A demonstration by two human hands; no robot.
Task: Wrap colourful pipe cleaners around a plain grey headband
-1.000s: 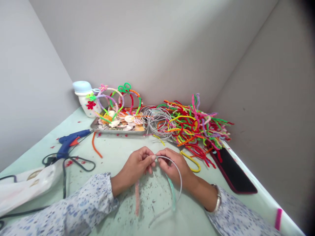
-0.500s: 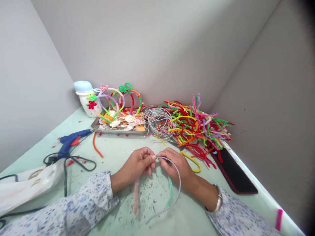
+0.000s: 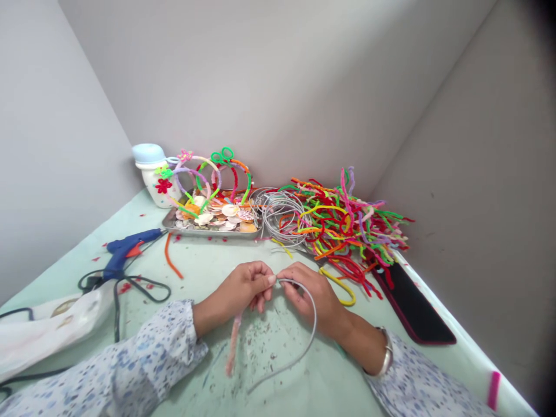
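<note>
My left hand [image 3: 247, 285] is closed, thumb and fingertips pinched together where a pale pipe cleaner meets the tip of a grey wire. From under that hand hangs the pipe cleaner's pink fuzzy end [image 3: 232, 350]. My right hand [image 3: 310, 295], almost touching the left, has its fingers closed round the same end of the grey wire [image 3: 296, 362]. The wire curves out past the right hand, and its free end sweeps down to the left above the tabletop. The exact contact between the fingertips is too small to make out.
A tray [image 3: 208, 233] of shells and fuzzy hoops stands at the back, beside a white bottle [image 3: 158, 194]. Right of it lie a wire coil [image 3: 284, 217], a pipe cleaner heap [image 3: 347, 220] and a black phone [image 3: 417, 307]. A blue glue gun [image 3: 125, 249] with its cord lies left.
The pink end has swung left, and the turquoise strand below my right hand has mostly gone out of sight behind it. The wire's free end has shifted slightly left.
</note>
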